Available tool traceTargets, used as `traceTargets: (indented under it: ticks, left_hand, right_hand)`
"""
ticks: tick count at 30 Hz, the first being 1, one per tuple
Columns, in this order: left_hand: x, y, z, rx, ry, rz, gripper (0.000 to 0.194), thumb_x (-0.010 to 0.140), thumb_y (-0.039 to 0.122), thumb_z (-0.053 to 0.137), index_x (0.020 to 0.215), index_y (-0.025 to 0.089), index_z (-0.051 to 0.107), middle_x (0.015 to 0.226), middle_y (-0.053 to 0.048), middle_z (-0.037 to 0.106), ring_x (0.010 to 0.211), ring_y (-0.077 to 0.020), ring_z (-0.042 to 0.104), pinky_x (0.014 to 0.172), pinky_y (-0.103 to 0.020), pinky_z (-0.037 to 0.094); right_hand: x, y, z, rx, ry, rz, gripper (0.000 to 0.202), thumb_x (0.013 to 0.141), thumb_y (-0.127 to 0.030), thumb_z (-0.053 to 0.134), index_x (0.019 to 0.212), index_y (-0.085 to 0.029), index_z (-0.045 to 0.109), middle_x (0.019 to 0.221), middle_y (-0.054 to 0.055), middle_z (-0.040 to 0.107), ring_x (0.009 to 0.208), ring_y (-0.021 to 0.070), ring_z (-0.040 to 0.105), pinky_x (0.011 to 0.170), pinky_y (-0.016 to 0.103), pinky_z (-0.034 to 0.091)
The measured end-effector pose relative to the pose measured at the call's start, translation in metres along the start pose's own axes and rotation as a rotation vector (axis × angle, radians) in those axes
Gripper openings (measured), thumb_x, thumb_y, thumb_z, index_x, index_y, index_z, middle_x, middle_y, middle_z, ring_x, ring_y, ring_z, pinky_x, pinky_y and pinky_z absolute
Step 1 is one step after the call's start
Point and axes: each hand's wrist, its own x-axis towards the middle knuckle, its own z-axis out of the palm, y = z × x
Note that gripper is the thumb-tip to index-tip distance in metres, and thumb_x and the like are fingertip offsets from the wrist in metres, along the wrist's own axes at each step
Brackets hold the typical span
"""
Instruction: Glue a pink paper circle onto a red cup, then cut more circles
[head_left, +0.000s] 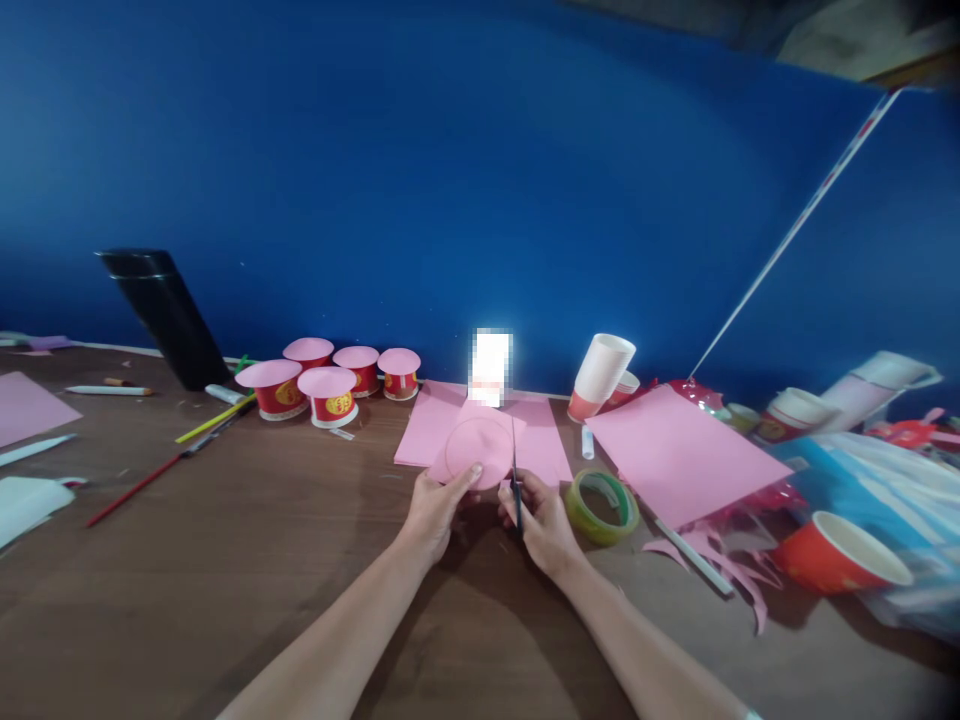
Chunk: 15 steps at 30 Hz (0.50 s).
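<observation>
My left hand pinches a piece of pink paper with a circle drawn on it, thumb on top near the lower edge. My right hand is closed around a pair of scissors, whose blades point away from me along the right side of that paper. Beneath and behind lie more pink sheets on the brown table. A roll of yellow-green tape sits just right of my right hand. The fingertips under the paper are partly hidden.
Several red paper cups topped with pink discs stand at left, near a black flask. To the right are stacked white cups, a pink sheet, paper scraps and a tipped red cup. A blue wall rises behind.
</observation>
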Motion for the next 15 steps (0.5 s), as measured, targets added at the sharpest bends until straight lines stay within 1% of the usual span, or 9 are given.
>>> traceTargets:
  ticks: [3, 10, 15]
  left_hand:
    - [0.0001, -0.0003, -0.0003, -0.006, -0.002, 0.013, 0.038, 0.054, 0.031, 0.076, 0.082, 0.008, 0.066, 0.070, -0.007, 0.067, 0.054, -0.0130, 0.059, 0.053, -0.024, 0.049]
    - [-0.0003, 0.0015, 0.0004, -0.008, 0.041, 0.003, 0.035, 0.051, 0.031, 0.077, 0.076, 0.008, 0.066, 0.065, -0.005, 0.065, 0.050, -0.0109, 0.056, 0.049, -0.022, 0.046]
    - [-0.0005, 0.0022, 0.0013, -0.024, 0.035, 0.003, 0.034, 0.053, 0.031, 0.076, 0.075, 0.007, 0.065, 0.060, -0.004, 0.064, 0.046, -0.0096, 0.054, 0.046, -0.021, 0.045]
  right_hand:
    - [-0.0001, -0.0014, 0.0004, -0.009, -0.002, 0.000, 0.030, 0.076, -0.037, 0.059, 0.096, -0.015, 0.056, 0.063, -0.001, 0.050, 0.057, 0.0106, 0.048, 0.050, 0.020, 0.040]
    - [0.0003, 0.0005, -0.0006, -0.034, 0.028, -0.004, 0.034, 0.075, -0.041, 0.059, 0.097, -0.015, 0.057, 0.058, -0.002, 0.050, 0.052, 0.0101, 0.045, 0.047, 0.020, 0.040]
    - [0.0007, 0.0023, -0.0009, -0.017, 0.019, 0.002, 0.032, 0.075, -0.039, 0.059, 0.097, -0.015, 0.057, 0.057, -0.003, 0.049, 0.050, 0.0087, 0.043, 0.046, 0.020, 0.039]
